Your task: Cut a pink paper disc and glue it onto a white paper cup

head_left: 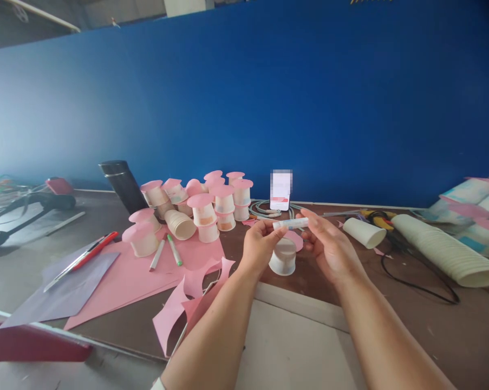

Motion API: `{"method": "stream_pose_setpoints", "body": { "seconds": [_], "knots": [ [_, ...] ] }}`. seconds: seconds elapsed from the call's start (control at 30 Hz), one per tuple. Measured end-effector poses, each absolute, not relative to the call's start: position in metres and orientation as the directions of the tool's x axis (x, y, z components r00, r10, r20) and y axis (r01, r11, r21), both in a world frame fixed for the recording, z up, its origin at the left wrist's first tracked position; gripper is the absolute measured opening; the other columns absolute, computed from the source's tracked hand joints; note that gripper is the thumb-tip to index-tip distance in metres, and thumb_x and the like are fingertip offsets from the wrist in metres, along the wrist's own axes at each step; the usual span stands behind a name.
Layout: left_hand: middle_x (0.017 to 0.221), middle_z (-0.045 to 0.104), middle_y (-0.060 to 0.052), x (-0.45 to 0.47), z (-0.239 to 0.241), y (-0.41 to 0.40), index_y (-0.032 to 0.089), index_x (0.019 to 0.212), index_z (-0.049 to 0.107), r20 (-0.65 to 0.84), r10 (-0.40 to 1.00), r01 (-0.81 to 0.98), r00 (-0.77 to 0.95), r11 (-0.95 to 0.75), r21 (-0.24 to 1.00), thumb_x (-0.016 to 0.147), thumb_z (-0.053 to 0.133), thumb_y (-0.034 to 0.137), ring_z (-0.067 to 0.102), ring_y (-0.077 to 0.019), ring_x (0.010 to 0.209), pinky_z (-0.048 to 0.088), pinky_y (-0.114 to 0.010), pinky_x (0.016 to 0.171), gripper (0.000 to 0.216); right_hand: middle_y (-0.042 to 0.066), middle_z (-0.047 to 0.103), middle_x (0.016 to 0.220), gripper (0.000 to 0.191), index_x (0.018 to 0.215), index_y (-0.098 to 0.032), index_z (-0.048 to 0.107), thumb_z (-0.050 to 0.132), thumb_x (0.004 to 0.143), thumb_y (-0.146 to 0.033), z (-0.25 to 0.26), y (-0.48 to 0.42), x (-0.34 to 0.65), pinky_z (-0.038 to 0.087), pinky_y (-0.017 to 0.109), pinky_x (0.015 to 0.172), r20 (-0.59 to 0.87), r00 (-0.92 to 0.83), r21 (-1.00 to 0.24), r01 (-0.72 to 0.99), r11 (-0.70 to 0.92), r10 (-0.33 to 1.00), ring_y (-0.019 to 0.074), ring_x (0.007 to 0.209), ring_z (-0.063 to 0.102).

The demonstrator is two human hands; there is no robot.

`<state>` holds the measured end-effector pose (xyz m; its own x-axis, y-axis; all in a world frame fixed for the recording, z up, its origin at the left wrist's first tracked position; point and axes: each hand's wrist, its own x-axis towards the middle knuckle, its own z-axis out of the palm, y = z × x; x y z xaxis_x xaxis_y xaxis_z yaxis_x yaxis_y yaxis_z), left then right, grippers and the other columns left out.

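Observation:
A slim white tube with faint bluish print (292, 222) is held level between both hands above the table; its exact kind cannot be made out. Its left end is pinched by my left hand (258, 244), its right end by the fingers of my right hand (327, 246). Just beneath, a short white paper cup (282, 260) stands upside down on the brown table. Partly hidden behind that cup lies a pink paper disc (296, 240).
Several cups topped with pink discs (201, 208) cluster left of centre. Pink sheets (147, 276), two markers (174, 250), paper scraps and scissors (93, 251) lie nearby. A phone (280, 189) leans at the back. Stacked paper cups (443, 249) and a black cable (423, 290) lie right.

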<state>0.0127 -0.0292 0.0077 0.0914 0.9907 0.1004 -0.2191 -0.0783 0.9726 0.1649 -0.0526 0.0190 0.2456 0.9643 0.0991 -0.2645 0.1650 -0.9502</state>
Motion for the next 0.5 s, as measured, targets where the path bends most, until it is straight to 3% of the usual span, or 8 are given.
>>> {"method": "stream_pose_setpoints", "body": {
  "seconds": [0.07,0.17,0.27,0.43,0.5],
  "knots": [
    [0.082,0.072,-0.004,0.012,0.008,-0.029,0.016,0.090,0.071,0.115,0.989,-0.216,0.092,-0.093,0.972,0.073,0.081,0.042,0.062,-0.0133,0.070,0.045,-0.025,0.069,0.033,0.005,0.071,0.115,0.044,0.106,-0.027,0.077,0.087,0.066,-0.044,0.022,-0.054,0.164,0.042,0.023,0.049,0.124,0.229,-0.945,-0.270,0.186,0.965,0.0111,0.067,0.057],
    [0.081,0.072,-0.004,0.011,0.009,-0.030,0.016,0.088,0.071,0.128,0.988,-0.171,0.082,-0.113,0.979,0.073,0.081,0.044,0.062,-0.0134,0.070,0.044,-0.025,0.068,0.033,0.003,0.070,0.087,0.037,0.093,-0.022,0.079,0.088,0.064,-0.043,0.023,-0.053,0.164,0.038,0.023,0.048,0.135,0.276,-0.954,-0.225,0.200,0.952,0.0104,0.061,0.051],
    [0.077,0.070,-0.002,0.011,0.011,-0.032,0.016,0.085,0.071,0.127,0.988,-0.171,0.082,-0.112,0.979,0.072,0.081,0.048,0.059,-0.0125,0.067,0.043,-0.025,0.067,0.036,-0.001,0.058,0.063,0.039,0.084,-0.019,0.077,0.088,0.062,-0.049,0.023,-0.052,0.162,0.033,0.023,0.045,0.088,0.317,-0.945,-0.273,0.180,0.944,0.0091,0.054,0.044],
    [0.079,0.070,-0.003,0.012,0.017,-0.037,0.016,0.087,0.069,0.116,0.987,-0.257,0.107,-0.085,0.963,0.073,0.080,0.050,0.059,-0.0123,0.068,0.044,-0.025,0.068,0.039,0.001,0.067,0.081,0.050,0.108,-0.025,0.075,0.089,0.065,-0.047,0.025,-0.057,0.155,0.042,0.023,0.052,0.072,0.171,-0.929,-0.347,0.129,0.983,0.0114,0.063,0.053],
    [0.083,0.071,-0.004,0.011,0.018,-0.037,0.016,0.089,0.069,0.125,0.985,-0.229,0.117,-0.096,0.969,0.074,0.079,0.050,0.062,-0.0145,0.074,0.046,-0.027,0.072,0.038,0.002,0.069,0.087,0.048,0.108,-0.024,0.075,0.088,0.067,-0.045,0.025,-0.059,0.153,0.043,0.023,0.055,0.081,0.107,-0.941,-0.321,0.112,0.991,0.0119,0.067,0.055]
  ]
}}
